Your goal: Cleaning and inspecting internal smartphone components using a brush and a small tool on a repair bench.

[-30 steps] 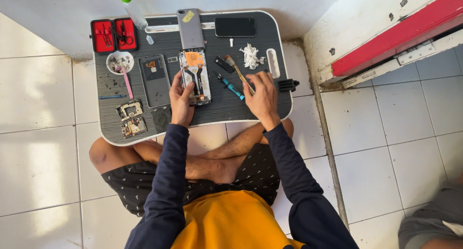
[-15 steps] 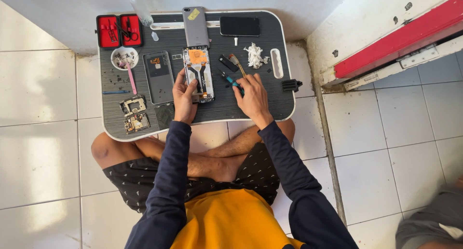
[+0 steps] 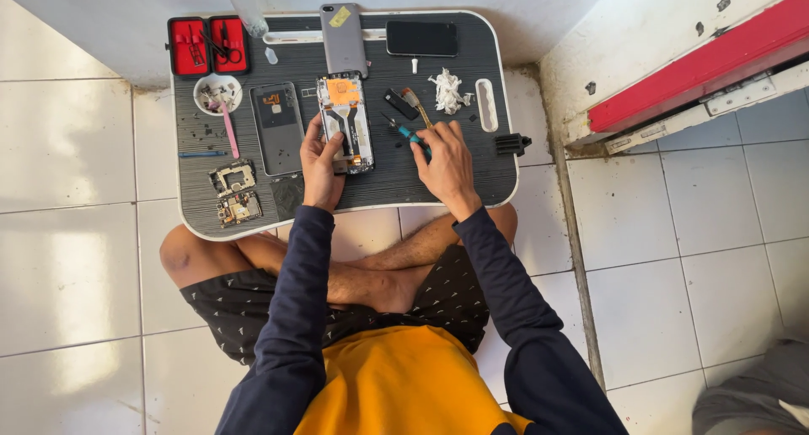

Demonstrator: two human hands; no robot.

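An opened phone (image 3: pixel 346 119) with an orange part near its top lies in the middle of a dark ridged lap table (image 3: pixel 472 178). My left hand (image 3: pixel 321 161) grips its lower left edge and holds it flat. My right hand (image 3: pixel 445 155) rests on the table to the right of the phone, fingers closed on a small teal-handled screwdriver (image 3: pixel 410 135). Just beyond that hand lie a brush (image 3: pixel 415 103) and a small black part (image 3: pixel 398 103).
On the table: a red tool case (image 3: pixel 209 45), a white dish (image 3: pixel 216 93) with a pink tool, a dark back cover (image 3: pixel 277 128), circuit boards (image 3: pixel 235 192), a grey phone (image 3: pixel 342 37), a black phone (image 3: pixel 421 38), crumpled white tissue (image 3: pixel 447 90). A red-edged ledge (image 3: pixel 699 64) stands to the right.
My right hand has slid left and down from the brush to the teal screwdriver and closed on it. My left hand stays on the opened phone.
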